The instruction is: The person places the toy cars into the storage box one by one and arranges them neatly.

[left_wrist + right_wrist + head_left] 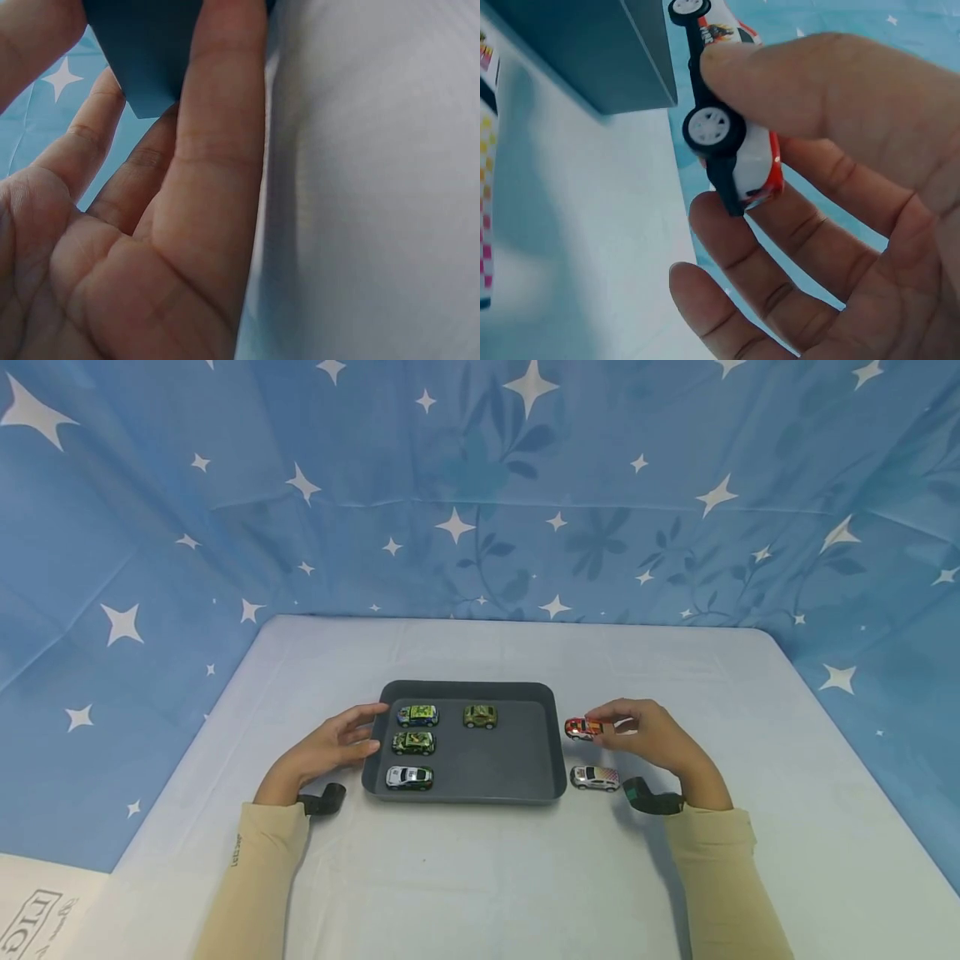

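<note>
My right hand pinches a red and white toy car between thumb and fingers, just off the right side of the grey tray. In the right wrist view the toy car shows its side and wheels, with the thumb across it. My left hand is at the tray's left rim, thumb and index finger fairly straight against it. The left wrist view shows the tray's wall between the fingers. Below the red car, a silver toy car stands on the table beside the tray.
Inside the tray a blue-green car, a camouflage car and a white-and-black car form a left column. An olive car stands near the top middle. A white cloth covers the table; a blue starred curtain hangs behind.
</note>
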A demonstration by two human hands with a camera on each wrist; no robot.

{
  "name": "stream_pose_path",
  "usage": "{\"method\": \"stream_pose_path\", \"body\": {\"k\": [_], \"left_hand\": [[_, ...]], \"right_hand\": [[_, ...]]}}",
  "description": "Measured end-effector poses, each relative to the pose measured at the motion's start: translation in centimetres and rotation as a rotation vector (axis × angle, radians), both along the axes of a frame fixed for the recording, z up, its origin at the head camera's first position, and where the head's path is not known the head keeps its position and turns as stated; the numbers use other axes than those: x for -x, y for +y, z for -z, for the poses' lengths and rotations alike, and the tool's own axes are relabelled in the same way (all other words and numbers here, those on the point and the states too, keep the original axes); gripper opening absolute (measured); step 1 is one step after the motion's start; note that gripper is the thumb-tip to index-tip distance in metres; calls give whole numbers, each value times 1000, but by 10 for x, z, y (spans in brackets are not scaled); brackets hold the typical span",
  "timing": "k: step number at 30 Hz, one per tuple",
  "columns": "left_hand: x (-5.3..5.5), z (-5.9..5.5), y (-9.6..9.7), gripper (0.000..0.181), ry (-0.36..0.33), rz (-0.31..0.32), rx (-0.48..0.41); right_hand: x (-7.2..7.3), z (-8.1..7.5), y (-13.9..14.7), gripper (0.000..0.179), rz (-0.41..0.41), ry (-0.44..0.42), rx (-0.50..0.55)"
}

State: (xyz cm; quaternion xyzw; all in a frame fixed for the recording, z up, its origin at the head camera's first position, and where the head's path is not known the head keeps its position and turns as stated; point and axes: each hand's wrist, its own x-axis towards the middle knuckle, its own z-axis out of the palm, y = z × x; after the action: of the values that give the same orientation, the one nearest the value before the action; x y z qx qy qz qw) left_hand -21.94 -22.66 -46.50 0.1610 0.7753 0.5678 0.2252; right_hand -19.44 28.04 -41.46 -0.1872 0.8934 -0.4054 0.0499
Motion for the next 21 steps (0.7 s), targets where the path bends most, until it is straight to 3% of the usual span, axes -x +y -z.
{"method": "stream_pose_path", "body": {"k": [6, 21], "left_hand": [[1, 1, 0, 77, -5, -6, 3], [2, 3, -1, 75, -17, -8, 0]], "right_hand": [[0, -1, -5, 29, -41, 61, 17], [-2, 1, -31, 29, -137, 81, 90]]}}
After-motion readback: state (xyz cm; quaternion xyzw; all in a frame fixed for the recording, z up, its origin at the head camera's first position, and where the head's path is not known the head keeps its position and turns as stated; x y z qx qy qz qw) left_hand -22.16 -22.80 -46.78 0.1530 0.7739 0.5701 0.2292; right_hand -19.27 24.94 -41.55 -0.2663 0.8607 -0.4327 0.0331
